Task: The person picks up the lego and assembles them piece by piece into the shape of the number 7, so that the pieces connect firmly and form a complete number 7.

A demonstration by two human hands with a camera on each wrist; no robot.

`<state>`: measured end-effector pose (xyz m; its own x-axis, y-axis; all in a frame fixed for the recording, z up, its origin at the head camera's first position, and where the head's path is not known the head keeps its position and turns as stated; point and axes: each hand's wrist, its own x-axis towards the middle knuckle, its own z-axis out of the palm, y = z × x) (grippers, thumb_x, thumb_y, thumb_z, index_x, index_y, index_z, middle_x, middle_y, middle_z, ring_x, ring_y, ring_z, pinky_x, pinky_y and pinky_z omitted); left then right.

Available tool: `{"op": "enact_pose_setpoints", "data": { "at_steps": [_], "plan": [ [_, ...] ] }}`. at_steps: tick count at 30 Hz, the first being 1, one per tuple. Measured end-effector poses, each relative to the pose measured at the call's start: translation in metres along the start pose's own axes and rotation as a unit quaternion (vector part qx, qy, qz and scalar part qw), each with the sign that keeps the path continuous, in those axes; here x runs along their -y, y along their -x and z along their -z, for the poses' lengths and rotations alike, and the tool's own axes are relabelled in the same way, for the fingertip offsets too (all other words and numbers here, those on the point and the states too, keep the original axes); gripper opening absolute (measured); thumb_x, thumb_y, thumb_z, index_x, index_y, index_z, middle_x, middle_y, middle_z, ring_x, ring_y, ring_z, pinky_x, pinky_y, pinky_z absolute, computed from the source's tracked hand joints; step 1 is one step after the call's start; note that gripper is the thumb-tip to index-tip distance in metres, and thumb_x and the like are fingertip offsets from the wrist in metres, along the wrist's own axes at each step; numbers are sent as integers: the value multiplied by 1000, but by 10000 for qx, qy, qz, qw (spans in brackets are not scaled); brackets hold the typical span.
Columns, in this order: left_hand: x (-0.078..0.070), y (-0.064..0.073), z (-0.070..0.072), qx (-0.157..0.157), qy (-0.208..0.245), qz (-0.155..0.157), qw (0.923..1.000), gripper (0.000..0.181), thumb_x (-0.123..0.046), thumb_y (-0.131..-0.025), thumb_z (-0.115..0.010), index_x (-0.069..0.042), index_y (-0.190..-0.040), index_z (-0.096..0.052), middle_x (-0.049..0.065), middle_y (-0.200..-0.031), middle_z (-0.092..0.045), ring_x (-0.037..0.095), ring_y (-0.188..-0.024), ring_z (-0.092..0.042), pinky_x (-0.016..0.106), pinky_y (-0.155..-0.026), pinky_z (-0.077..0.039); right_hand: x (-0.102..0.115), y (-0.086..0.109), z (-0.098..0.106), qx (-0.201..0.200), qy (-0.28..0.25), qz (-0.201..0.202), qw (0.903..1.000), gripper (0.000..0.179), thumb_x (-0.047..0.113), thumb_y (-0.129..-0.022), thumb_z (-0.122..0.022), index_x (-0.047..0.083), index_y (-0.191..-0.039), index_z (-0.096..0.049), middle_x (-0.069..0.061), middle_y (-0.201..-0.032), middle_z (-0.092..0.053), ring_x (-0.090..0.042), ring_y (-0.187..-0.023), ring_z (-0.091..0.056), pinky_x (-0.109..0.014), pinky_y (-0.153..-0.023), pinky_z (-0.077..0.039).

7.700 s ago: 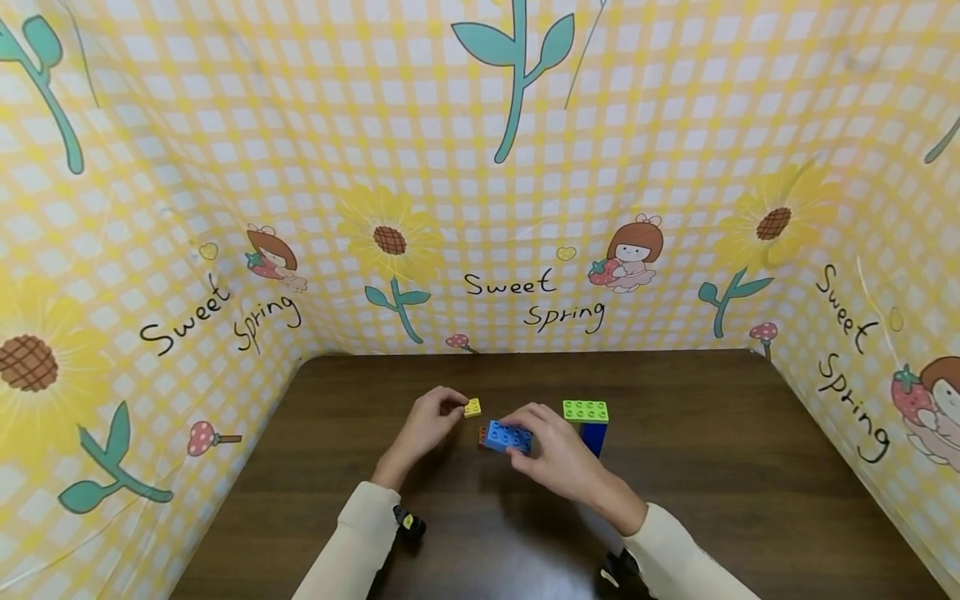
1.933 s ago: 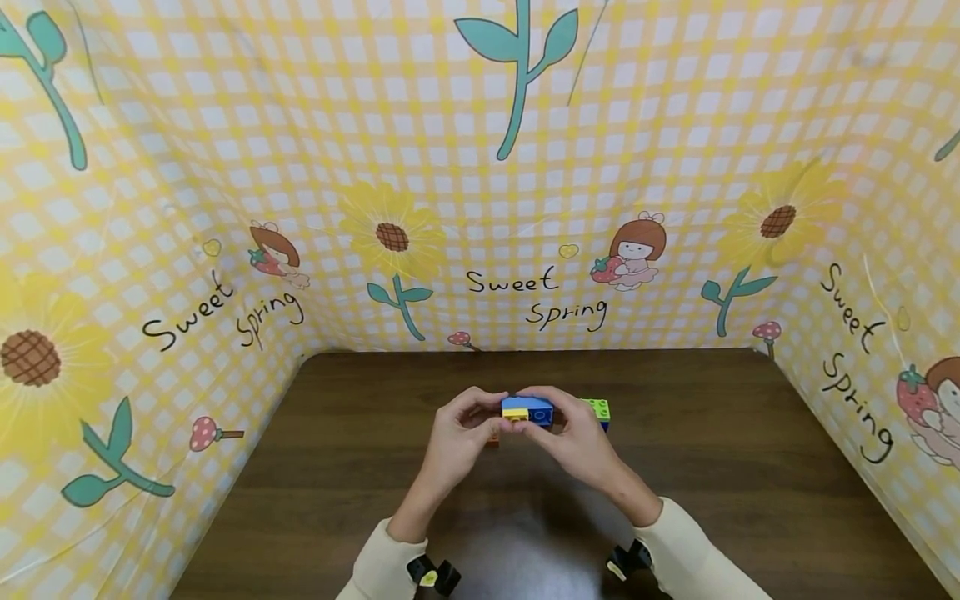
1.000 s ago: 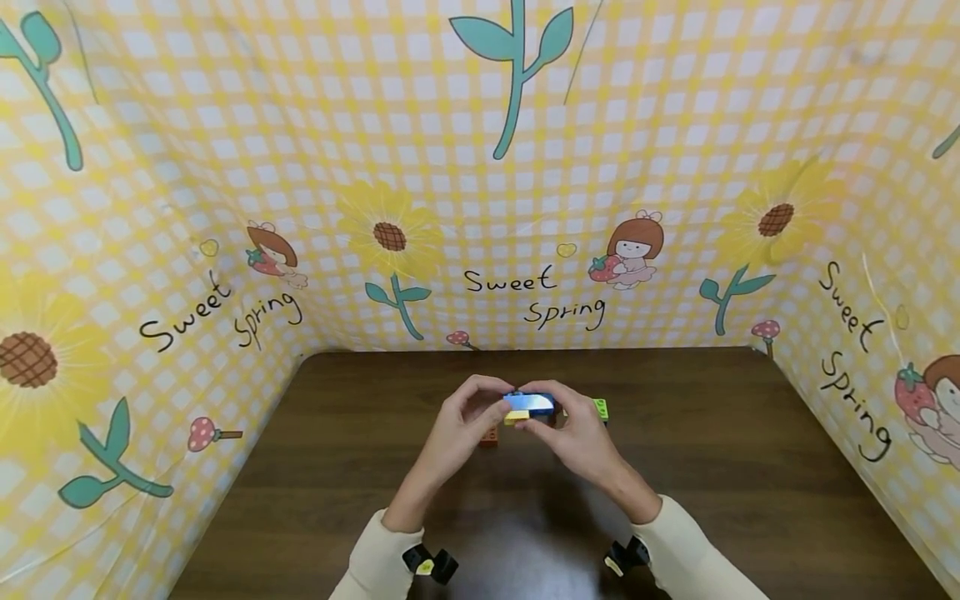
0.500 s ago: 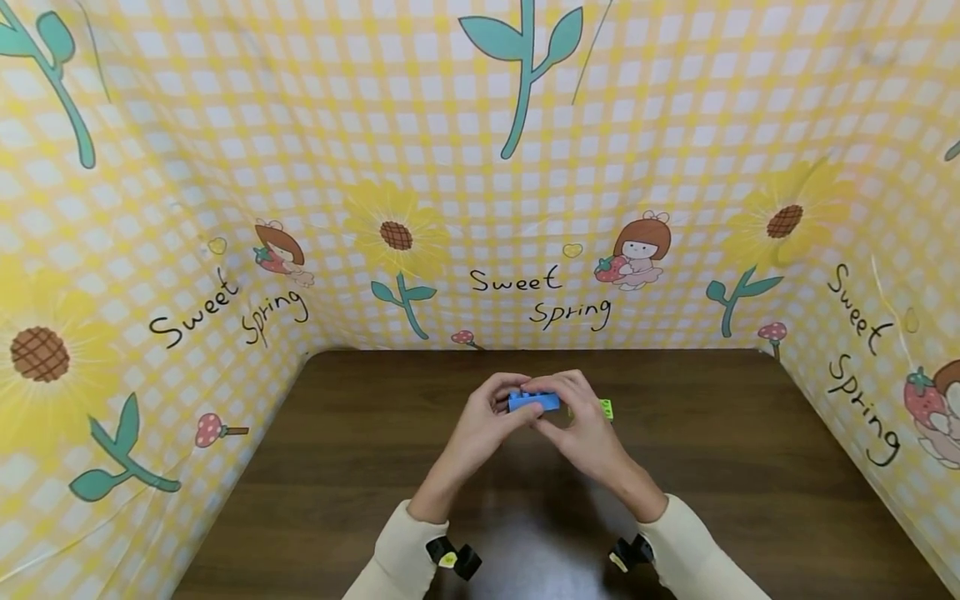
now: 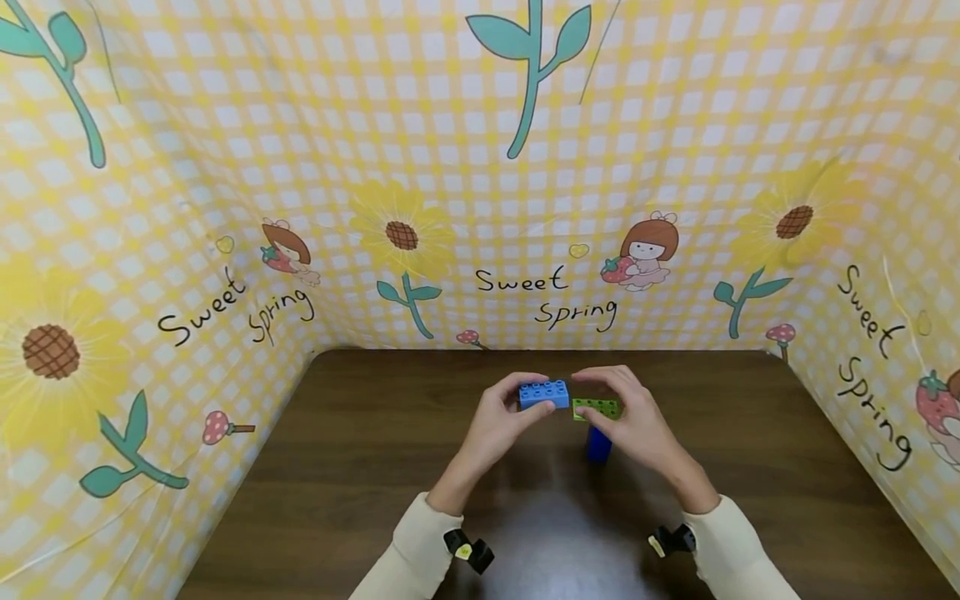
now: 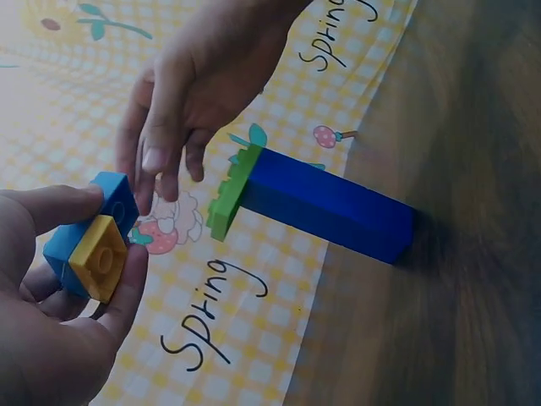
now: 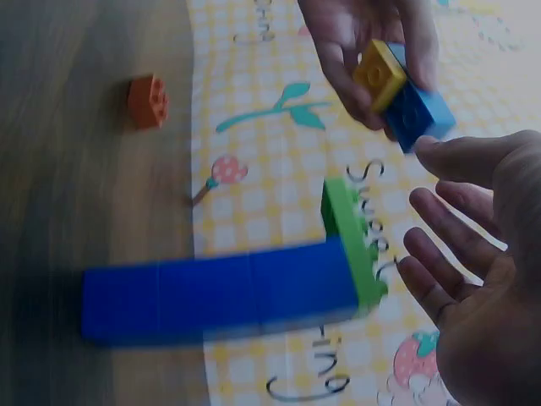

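Observation:
My left hand (image 5: pixel 495 429) pinches a light blue building brick (image 5: pixel 543 395) between thumb and fingers, held up off the table with its studs on top. A small yellow brick (image 6: pixel 100 260) is attached under one end of it, hidden in the head view. Just to the right, my right hand (image 5: pixel 643 421) has its fingers extended and holds nothing. Its thumb passes in front of a flat green brick (image 5: pixel 596 407) in the head view. That green brick caps an upright dark blue brick tower (image 7: pixel 220 292) standing on the table.
An orange brick (image 7: pixel 146 103) lies on the table, visible in the right wrist view and hidden in the head view. The dark brown wooden table (image 5: pixel 390 467) is backed by a yellow checked cloth (image 5: pixel 480 208) at its rear and sides.
The yellow brick, earlier by my left hand on the table, is now joined under the blue brick. My right hand has let go of the blue brick and moved right, towards the tower.

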<state>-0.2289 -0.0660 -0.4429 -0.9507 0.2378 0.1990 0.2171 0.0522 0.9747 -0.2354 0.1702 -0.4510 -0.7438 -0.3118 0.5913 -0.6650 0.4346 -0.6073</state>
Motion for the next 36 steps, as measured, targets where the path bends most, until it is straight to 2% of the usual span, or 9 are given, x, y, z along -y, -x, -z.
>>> {"op": "enact_pose_setpoints", "data": {
  "at_steps": [6,8,13,17,20,27,36],
  "plan": [
    [7,-4,-1,45,-116,-11,9999,37,-13,-98,-79,-7,-133,-71,16,-131,-68,18,-105,-65,20,-87,-56,-15,8,11,197,259,-329,9989,46,6,-89,-87,10,-132,-70,-3,-128,-72,-15,-118,-57,-16,-95,-51],
    [9,-5,-2,86,-131,-10,9999,36,-15,-98,-79,-10,-133,-71,15,-132,-68,18,-105,-65,20,-88,-57,-20,11,12,285,312,-468,9980,45,9,-90,-86,11,-132,-70,-3,-129,-72,-17,-118,-57,-17,-96,-50],
    [12,-7,-5,164,-131,-18,9998,35,-17,-97,-80,-14,-132,-72,12,-133,-68,18,-108,-66,21,-89,-57,-30,20,16,571,365,-873,9939,46,20,-93,-85,13,-136,-69,-4,-133,-71,-19,-113,-62,-32,-93,-55],
    [11,-9,-8,226,-153,-82,9996,35,-16,-98,-80,-12,-132,-72,13,-133,-68,17,-108,-66,22,-89,-57,-38,26,16,781,253,-1143,9901,47,25,-96,-82,14,-139,-68,-6,-135,-70,-19,-107,-65,-43,-91,-57],
    [10,-10,-10,246,-204,-127,9994,35,-15,-97,-80,-12,-131,-72,13,-132,-69,17,-106,-67,23,-88,-57,-42,27,16,841,152,-1259,9883,44,25,-97,-81,15,-138,-69,-6,-132,-71,-17,-103,-66,-44,-89,-58],
    [14,-15,-16,319,-343,-74,9989,35,-14,-96,-81,-13,-130,-73,13,-130,-69,17,-105,-67,24,-86,-58,-48,30,17,868,-155,-1333,9871,37,20,-98,-79,11,-133,-72,-5,-120,-74,-13,-92,-65,-33,-82,-59],
    [21,-20,-21,370,-463,-24,9982,35,-14,-96,-81,-13,-130,-73,13,-129,-69,15,-98,-64,21,-79,-56,-54,32,15,753,-413,-1397,9865,37,20,-98,-80,13,-133,-73,-5,-125,-74,-13,-95,-64,-30,-84,-58]
  ]
}}
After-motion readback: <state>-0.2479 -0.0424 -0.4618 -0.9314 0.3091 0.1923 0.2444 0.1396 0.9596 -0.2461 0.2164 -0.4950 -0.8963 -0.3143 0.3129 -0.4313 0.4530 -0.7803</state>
